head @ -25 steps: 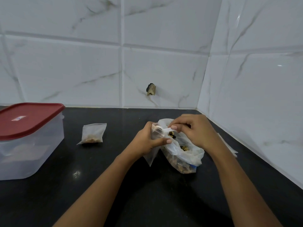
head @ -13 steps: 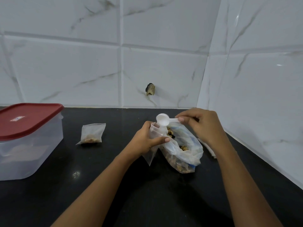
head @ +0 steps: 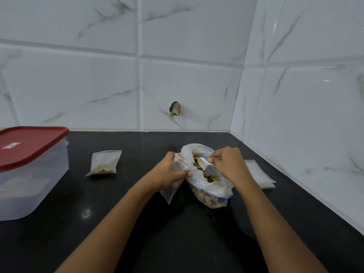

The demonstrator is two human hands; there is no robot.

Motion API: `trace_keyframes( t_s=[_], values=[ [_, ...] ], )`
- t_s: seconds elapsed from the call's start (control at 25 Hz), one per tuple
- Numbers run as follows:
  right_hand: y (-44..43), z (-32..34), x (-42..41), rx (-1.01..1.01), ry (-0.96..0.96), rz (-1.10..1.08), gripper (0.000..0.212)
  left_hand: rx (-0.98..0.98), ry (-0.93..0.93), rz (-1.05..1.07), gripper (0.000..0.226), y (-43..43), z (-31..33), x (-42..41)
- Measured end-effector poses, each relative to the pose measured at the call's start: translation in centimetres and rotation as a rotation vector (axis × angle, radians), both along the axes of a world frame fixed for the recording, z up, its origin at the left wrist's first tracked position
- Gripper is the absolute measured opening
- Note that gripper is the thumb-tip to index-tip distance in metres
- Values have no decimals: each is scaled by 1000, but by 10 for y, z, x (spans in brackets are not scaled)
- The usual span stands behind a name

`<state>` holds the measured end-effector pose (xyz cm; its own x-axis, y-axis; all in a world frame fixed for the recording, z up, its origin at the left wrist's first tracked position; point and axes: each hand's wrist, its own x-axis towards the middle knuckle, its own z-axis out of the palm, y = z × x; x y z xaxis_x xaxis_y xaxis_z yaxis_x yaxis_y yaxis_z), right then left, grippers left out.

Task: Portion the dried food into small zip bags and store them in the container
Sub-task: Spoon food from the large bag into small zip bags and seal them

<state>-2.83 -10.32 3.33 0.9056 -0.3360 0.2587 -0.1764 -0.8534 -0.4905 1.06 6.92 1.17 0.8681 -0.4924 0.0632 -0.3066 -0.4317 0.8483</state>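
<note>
Far left of frame: clear plastic container (head: 41, 184) on the black countertop (head: 177, 239), with its red lid (head: 31, 146) on and a small white label on the lid. Something pale shows through the wall, can't make it out. Left of centre: one filled zip bag (head: 105, 163), translucent, lying flat, with a brown portion bunched at its near edge, well apart from the container and the hands. Centre: left hand (head: 167, 173) grips a second small zip bag (head: 171, 191), fingers curled round its top and thumb pressed across the front. That bag hangs with its lower corner pointing down at the counter. Its mouth is held against the rim of the big bag, and its contents can't be made out. Just right: large thin plastic bag (head: 212, 187), white-clear with a blue patch low down, slumped on the counter with its mouth open upward, holding brown and tan dried food (head: 211, 177). Right hand (head: 229, 164) pinches the handle of a white scoop (head: 203, 160) between thumb and fingertips, other fingers curled in. The scoop bowl sits inside the big bag's mouth, over the food; loaded or not, can't tell. Right of centre, past the right wrist: flat stack of empty zip bags (head: 261, 175) on the counter near the side wall. Back wall is white marble-look tile with a chipped hole (head: 175, 109) above centre.
</note>
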Motion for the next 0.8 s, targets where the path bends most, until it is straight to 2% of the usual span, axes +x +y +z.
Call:
trace_keyframes(
  t_s=[0.24,0.48,0.6,0.76,0.8],
  values=[
    [-1,5,-6,339,24,19,20,-46,36,-16,62,2,-1,-2],
    [-7,6,0,574,121,-125,23,-87,52,-28,63,2,-3,-2],
    [-9,3,0,727,124,-125,21,-97,55,-23,63,2,-3,-1],
    [-12,4,4,601,183,-123,18,-124,52,-29,60,2,-6,-2],
    [-14,4,5,628,194,-118,16,-128,50,-28,59,2,-6,-2]
  ],
)
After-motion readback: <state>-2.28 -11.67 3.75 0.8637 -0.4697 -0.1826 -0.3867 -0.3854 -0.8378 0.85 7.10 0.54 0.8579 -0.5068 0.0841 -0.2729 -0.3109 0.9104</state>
